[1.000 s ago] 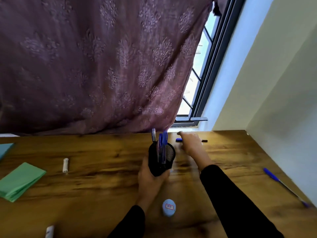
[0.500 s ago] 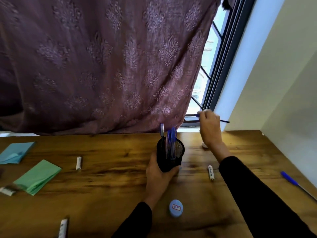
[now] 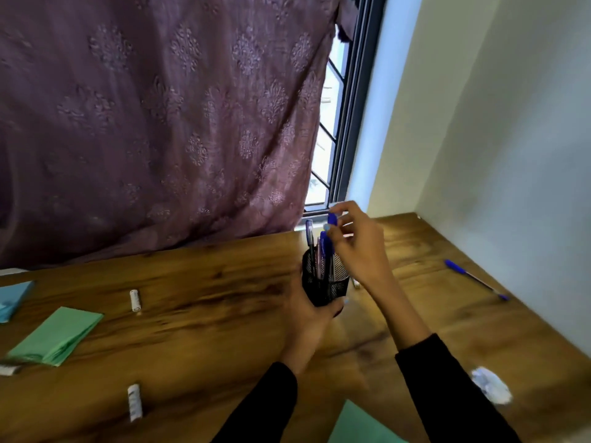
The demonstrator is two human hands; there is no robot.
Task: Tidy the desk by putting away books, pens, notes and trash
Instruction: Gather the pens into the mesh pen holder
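Note:
My left hand (image 3: 311,324) grips a black mesh pen holder (image 3: 324,282) from below, holding it just above the wooden desk (image 3: 208,314). Several blue pens stand in the holder. Directly over its rim, my right hand (image 3: 358,247) pinches the blue cap end of a pen (image 3: 332,220) whose lower part points down into the holder. Another blue pen (image 3: 473,278) lies on the desk at the far right, near the wall.
A green note pad (image 3: 57,334) and a blue one (image 3: 12,298) lie at the left. White marker-like sticks (image 3: 135,300) (image 3: 134,401) rest on the desk. Crumpled white paper (image 3: 491,385) sits near the right edge. A green sheet (image 3: 358,426) shows at the bottom. A purple curtain (image 3: 160,123) hangs behind.
My right hand picked a pen up from the desk's back edge, lifted it, and brought it left over the holder. The left hand kept hold of the holder.

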